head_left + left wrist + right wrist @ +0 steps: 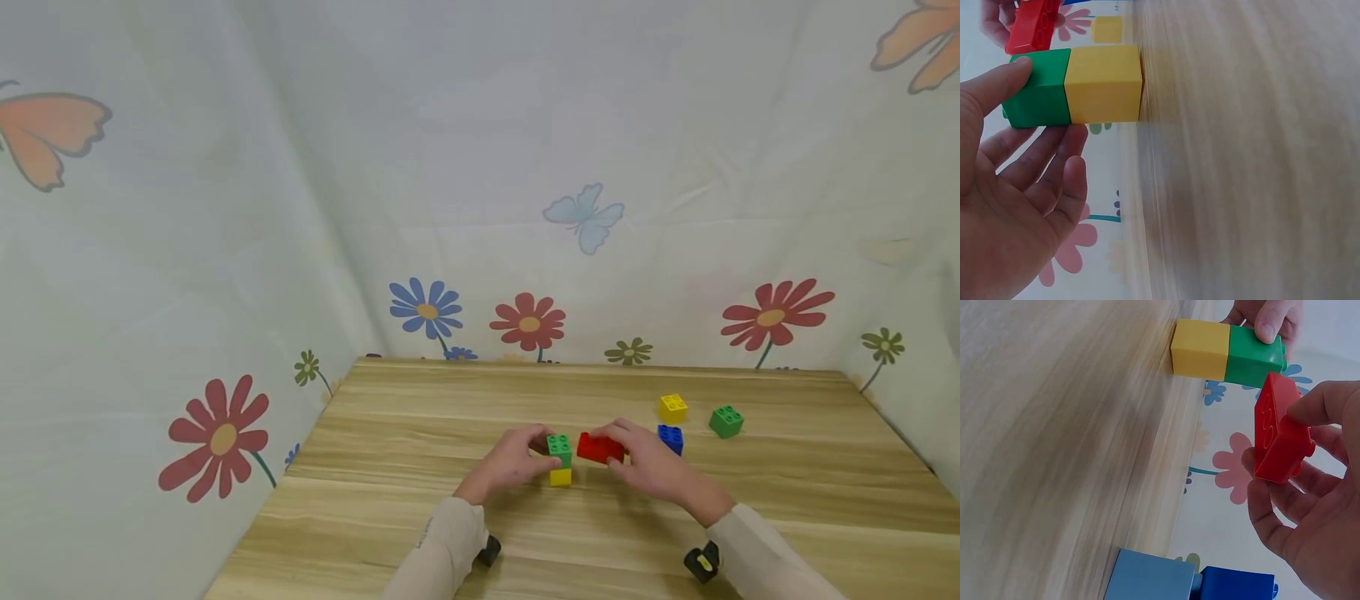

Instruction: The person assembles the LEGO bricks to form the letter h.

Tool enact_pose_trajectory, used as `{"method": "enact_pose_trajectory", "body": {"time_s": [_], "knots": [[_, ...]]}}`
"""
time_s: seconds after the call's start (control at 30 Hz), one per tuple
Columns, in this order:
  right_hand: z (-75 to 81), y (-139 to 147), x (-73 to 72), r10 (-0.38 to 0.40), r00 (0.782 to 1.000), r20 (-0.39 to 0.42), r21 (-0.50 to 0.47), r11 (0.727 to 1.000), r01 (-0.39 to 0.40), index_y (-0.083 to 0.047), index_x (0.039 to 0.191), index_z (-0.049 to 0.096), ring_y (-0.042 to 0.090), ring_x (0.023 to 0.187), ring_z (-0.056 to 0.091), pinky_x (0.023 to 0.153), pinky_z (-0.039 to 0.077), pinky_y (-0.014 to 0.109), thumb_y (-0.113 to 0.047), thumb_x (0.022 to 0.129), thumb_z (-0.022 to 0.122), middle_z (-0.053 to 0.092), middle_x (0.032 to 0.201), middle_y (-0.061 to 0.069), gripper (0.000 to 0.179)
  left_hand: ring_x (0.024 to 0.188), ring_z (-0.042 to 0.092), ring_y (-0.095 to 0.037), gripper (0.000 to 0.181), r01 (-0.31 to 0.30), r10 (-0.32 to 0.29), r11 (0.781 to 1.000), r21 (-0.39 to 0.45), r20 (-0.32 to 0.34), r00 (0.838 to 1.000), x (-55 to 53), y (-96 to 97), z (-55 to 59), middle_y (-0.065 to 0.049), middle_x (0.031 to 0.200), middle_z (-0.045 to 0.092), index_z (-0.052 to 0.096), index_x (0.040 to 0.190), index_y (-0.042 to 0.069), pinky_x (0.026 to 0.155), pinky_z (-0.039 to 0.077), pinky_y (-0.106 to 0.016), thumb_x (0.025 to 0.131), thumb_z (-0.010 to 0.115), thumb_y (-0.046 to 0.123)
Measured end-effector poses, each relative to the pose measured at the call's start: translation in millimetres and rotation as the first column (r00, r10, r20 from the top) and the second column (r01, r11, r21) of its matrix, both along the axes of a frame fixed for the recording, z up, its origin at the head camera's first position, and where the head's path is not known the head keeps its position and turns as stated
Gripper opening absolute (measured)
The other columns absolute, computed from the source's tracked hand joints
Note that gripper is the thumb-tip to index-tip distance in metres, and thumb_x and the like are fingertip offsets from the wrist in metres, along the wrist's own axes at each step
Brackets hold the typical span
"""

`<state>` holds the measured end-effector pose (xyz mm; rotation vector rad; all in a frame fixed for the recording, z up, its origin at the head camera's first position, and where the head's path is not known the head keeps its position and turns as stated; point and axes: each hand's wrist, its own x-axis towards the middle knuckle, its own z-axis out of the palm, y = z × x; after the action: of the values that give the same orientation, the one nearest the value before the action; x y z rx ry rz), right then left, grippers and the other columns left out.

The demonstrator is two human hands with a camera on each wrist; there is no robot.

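My left hand (517,457) pinches a green toy building brick (559,447) between thumb and fingers. A yellow brick (1105,84) is joined beneath it, its base at the wooden tabletop. To the right, my right hand (654,460) grips a longer red brick (1282,428) by thumb and fingertips. The red brick is held tilted above the table, close to the green one but apart from it in the head view. Its hollow underside with round tubes faces the table in the right wrist view.
Beyond my right hand, a dark blue brick (1238,584) sits on a light blue brick (1150,576). Behind it are another yellow brick (672,408) and another green brick (726,422). A flowered cloth (480,167) hangs around the wooden table (405,400).
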<state>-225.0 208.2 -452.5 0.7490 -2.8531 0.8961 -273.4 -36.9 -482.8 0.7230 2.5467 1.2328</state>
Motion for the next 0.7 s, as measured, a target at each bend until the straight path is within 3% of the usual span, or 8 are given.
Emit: {"method": "enact_pose_trajectory", "body": {"time_s": [0.7], "knots": [[7.8,-9.8,1.7,-0.022,1.000,0.010,-0.051,0.998,0.022,-0.015,0.122,0.057,0.017,0.093,0.055,0.080,0.050,0.038,-0.007,0.086,0.064,0.057,0.114,0.000,0.037,0.089,0.054,-0.007,0.022,0.005,-0.004,1.000,-0.030,0.008,1.000,3.8,-0.9,6.4,0.014,0.095,0.060,0.061,0.106,0.027,0.083,0.046,-0.028,0.087,0.069,0.034]]}}
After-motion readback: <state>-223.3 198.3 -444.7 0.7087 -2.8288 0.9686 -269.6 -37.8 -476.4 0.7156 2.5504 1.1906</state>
